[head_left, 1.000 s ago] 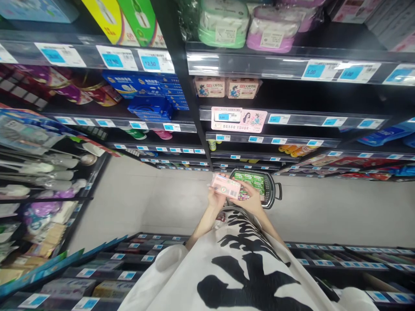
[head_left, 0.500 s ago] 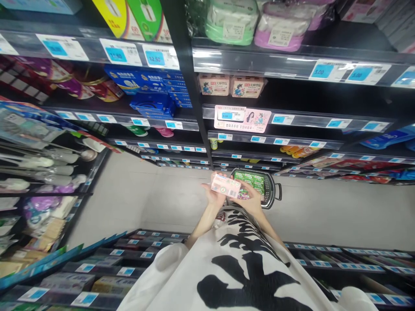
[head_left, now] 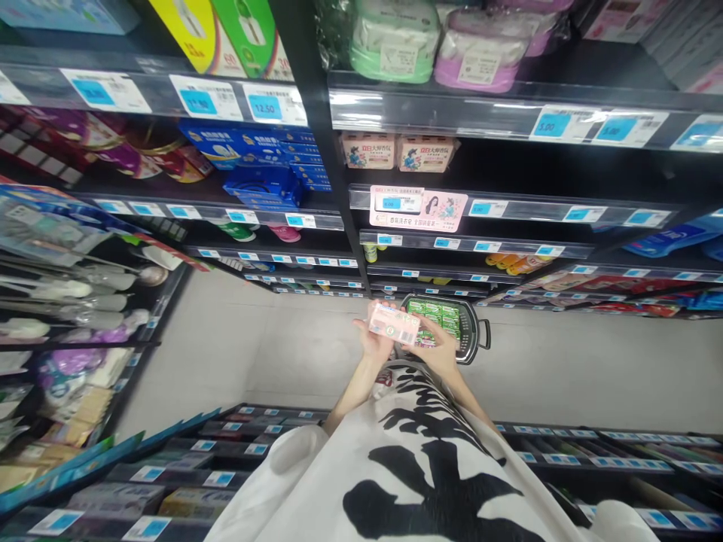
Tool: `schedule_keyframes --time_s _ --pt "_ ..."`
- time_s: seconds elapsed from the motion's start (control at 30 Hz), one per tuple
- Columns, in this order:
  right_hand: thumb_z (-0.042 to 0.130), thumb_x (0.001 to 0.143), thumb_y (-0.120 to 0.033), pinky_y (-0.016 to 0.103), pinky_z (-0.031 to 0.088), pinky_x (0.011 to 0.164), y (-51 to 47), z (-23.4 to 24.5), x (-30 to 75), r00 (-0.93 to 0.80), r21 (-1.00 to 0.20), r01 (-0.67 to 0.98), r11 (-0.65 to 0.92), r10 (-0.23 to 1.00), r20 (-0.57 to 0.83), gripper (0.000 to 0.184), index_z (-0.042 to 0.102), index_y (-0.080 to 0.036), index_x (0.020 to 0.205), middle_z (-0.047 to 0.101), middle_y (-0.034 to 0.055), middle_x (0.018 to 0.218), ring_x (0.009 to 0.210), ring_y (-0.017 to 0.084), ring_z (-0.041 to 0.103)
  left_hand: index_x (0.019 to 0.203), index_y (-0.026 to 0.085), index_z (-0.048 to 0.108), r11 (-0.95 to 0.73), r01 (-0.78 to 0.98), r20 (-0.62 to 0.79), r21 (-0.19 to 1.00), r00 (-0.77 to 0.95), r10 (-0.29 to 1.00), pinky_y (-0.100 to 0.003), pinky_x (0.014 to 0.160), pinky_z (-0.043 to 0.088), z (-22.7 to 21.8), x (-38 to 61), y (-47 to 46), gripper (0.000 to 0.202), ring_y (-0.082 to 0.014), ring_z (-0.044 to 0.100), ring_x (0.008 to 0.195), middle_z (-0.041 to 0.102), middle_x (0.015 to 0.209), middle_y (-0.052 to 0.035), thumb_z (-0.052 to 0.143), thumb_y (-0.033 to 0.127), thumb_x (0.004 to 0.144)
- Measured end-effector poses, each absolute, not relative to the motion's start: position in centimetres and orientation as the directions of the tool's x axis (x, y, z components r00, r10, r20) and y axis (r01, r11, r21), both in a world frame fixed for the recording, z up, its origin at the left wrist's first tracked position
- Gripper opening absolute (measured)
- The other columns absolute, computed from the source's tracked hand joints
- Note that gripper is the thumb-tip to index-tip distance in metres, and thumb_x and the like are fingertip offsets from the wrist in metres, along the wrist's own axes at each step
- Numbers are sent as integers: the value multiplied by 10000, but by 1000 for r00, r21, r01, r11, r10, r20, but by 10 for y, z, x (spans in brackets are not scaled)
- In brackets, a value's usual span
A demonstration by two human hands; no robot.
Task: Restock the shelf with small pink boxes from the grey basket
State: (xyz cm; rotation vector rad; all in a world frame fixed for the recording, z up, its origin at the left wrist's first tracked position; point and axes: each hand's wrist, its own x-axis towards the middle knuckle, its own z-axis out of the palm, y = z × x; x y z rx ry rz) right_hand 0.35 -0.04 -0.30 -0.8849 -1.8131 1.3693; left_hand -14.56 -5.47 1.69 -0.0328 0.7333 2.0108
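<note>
Both hands hold one small pink box (head_left: 394,324) in front of my chest. My left hand (head_left: 373,342) grips its left end with fingers curled round it. My right hand (head_left: 437,350) holds the right end from below. Just beyond the hands a dark shopping basket (head_left: 473,335) stands on the floor, packed with green boxes (head_left: 437,312). Two more pink boxes (head_left: 398,153) stand on a shelf straight ahead.
Black store shelves with blue price tags run ahead and along both sides. Blue boxes (head_left: 260,162) fill the left bay; green and purple packs (head_left: 434,38) sit on the top shelf. Pale floor (head_left: 242,339) lies between the shelves.
The pink box has turned slightly in my hands and stays at about the same place. The view has shifted a little.
</note>
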Motion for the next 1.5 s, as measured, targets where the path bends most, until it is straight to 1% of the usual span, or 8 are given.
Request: schedule_keyframes --time_s 0.37,0.53,0.77,0.93,1.03,1.2,1.33,1.5 --pt "915 693 -313 438 606 967 -3 4 0 -523 -962 136 235 842 132 659 687 -266 1310 734 74 1289 1112 284 715 1052 256 681 -325 -785 -332 528 -543 771 -505 1077 475 17 -148 -55 810 -378 545 1312 707 1125 -140 520 965 696" --pt "882 707 -326 420 598 942 -4 3 -3 -539 -949 175 261 832 129 629 669 -242 1293 722 88 1285 1095 270 703 929 260 647 -325 -787 -401 524 -565 721 -488 1052 506 20 -149 -55 718 -303 634 1112 696 1021 -93 375 917 826" --pt "818 763 -345 438 530 1056 -1 4 -5 -597 -870 282 404 784 170 557 659 -238 1286 689 96 1271 1208 281 638 817 226 604 -342 -779 -317 526 -553 771 -418 970 540 12 -150 -57 591 -212 658 920 670 924 -40 536 811 866" --pt "825 723 -376 450 551 987 2 0 -7 -609 -801 451 394 792 45 567 679 -212 1246 719 110 1220 1116 311 691 979 204 651 -176 -660 -209 730 -460 863 -327 884 543 7 -148 -55 649 -199 684 947 720 1003 -49 670 817 767" --pt "833 675 -365 450 554 956 2 -4 -9 -589 -819 482 312 808 -38 589 673 -193 1215 739 111 1184 1059 314 712 1084 186 672 -92 -507 -128 857 -383 915 -355 997 514 7 -143 -53 657 -230 682 1071 742 1092 -90 598 794 845" --pt "883 608 -340 408 589 871 -1 -12 -4 -551 -948 318 4 815 -181 613 668 -182 1161 768 83 1052 939 275 729 1245 190 645 -120 -367 7 923 -295 955 -433 1167 430 5 -144 -53 648 -275 609 1288 686 1314 -129 447 738 960" --pt "928 553 -401 447 602 941 -3 -15 3 -469 -938 210 -275 814 -343 597 726 -221 1084 777 73 1082 1025 299 731 1349 226 589 -136 -195 103 971 -174 979 -446 1216 383 7 -157 -60 547 -280 540 1380 603 1428 -123 645 582 937" --pt "955 508 -404 481 571 1049 -2 -16 9 -393 -897 138 -420 808 -439 562 766 -245 1014 782 66 1146 1120 325 719 1394 248 558 -103 13 103 995 -126 987 -457 1184 431 5 -168 -71 804 -307 506 1397 534 1471 -133 935 382 697"
